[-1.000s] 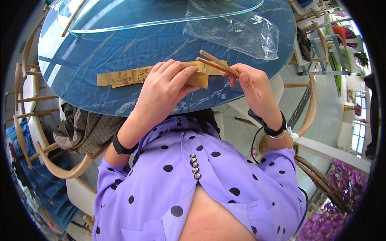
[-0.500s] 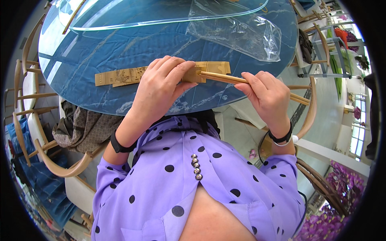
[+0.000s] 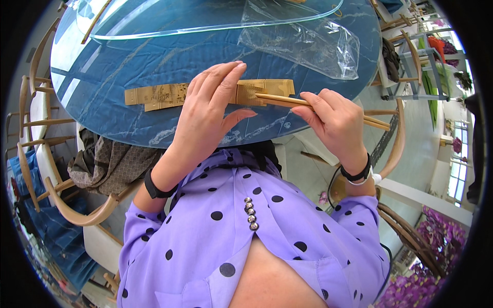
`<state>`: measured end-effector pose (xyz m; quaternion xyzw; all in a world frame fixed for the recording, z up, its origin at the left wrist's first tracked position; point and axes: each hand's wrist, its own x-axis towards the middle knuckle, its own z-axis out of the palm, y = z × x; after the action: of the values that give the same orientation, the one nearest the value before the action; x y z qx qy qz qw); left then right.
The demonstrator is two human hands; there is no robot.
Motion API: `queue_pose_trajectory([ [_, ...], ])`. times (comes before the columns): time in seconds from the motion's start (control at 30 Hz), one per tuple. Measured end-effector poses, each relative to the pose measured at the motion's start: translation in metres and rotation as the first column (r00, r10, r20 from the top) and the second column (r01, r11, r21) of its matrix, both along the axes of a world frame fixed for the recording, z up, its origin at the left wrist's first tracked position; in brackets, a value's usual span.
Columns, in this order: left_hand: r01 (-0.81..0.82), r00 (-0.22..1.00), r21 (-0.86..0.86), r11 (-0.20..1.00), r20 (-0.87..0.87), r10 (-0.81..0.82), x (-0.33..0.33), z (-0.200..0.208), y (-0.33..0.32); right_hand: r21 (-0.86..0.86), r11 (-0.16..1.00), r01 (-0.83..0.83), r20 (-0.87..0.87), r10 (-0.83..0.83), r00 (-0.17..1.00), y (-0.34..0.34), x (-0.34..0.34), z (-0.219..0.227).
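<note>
Two wooden chopsticks [image 3: 283,99] lie side by side in my right hand [image 3: 336,126], pinched between thumb and fingers, their back ends sticking out past the palm. Their front ends rest against gold-brown paper chopstick sleeves [image 3: 264,86]; whether the tips are inside one, I cannot tell. Over the middle of these flat, overlapping sleeves is my left hand [image 3: 205,110], thumb and fingers apart and nothing gripped. It hides the centre of the sleeves, while printed paper [image 3: 156,96] shows to its left.
The round blue marbled table [image 3: 118,123] carries a raised glass turntable [image 3: 205,30] and a crumpled clear plastic bag [image 3: 328,51]. A wooden chair [image 3: 77,218] with a patterned brown garment [image 3: 110,164] stands at the left. Purple flowers [image 3: 411,292] are at lower right.
My left thumb and fingers have spread apart, letting go of the sleeves. My right hand has shifted slightly left with the chopsticks. The left end of the sleeves has slid a little right.
</note>
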<state>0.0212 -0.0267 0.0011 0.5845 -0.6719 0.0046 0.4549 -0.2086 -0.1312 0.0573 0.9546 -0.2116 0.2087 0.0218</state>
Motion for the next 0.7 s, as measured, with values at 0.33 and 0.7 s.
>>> queue_pose_trajectory([
  [0.33,0.354,0.073,0.175,0.919,-0.985,0.159,-0.009,0.000,0.027,0.041,0.995,0.087,0.143,-0.092,0.985,0.029,0.034,-0.014],
  [0.7,0.213,0.162,0.203,0.956,-0.972,0.170,-0.006,-0.012,0.029,0.165,0.981,0.104,0.116,-0.124,0.985,0.046,0.048,-0.023],
])
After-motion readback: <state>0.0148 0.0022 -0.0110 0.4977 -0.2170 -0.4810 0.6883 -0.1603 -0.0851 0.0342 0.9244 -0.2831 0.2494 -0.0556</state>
